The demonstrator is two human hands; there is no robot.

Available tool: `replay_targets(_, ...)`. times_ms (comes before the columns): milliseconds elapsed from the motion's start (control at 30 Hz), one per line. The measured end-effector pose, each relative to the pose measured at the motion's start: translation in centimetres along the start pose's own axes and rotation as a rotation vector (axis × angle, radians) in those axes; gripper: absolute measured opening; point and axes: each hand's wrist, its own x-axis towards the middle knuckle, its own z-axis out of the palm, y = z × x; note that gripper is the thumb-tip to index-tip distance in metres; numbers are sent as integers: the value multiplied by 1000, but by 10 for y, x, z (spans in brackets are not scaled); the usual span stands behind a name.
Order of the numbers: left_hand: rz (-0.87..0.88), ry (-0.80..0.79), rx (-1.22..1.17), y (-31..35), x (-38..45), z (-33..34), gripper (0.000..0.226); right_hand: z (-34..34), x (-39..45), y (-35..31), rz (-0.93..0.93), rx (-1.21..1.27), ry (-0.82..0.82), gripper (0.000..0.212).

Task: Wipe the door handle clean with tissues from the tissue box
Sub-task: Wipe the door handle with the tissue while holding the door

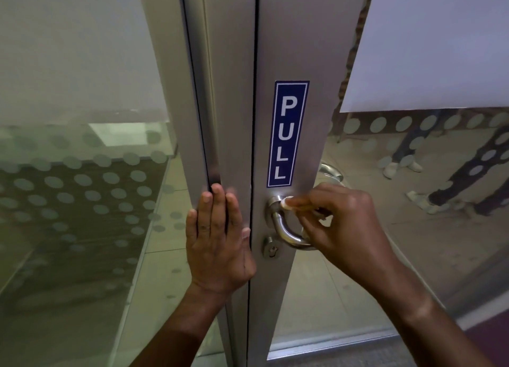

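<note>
A curved steel door handle (283, 230) sticks out of the grey metal door stile (278, 49), below a blue PULL sticker (287, 133). My right hand (341, 229) pinches a small wad of white tissue (286, 202) and holds it against the top of the handle near its round base. My left hand (217, 240) lies flat with straight fingers on the neighbouring frame post (220, 91), just left of the door gap. The tissue box is out of view.
A key cylinder (271, 247) sits under the handle. A second handle (330, 171) shows through the glass on the door's far side. Dotted frosted glass panels flank the frame. Behind the right glass, people's legs and shoes (405, 162) stand on the floor.
</note>
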Motion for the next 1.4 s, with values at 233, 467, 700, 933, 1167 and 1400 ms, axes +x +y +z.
replay_targets(233,3,7,-2,0,-1,2,73,-2,11,-1,62,-43,-216,10)
replay_targets(467,-1,6,-3,1,-1,0,81,-3,18,-6,170,-71,-276,6)
replay_targets(700,-2,2,10,1,2,0,80,-2,9,-5,217,171,-170,7)
replay_targets(933,3,-6,1,0,0,-2,80,7,9,-17,180,81,-126,14)
replay_targets(1167,8,-11,17,-1,1,-2,79,7,9,-19,354,41,-143,9)
replay_targets(1400,2,2,0,0,1,-3,76,10,2,-24,249,23,-64,3)
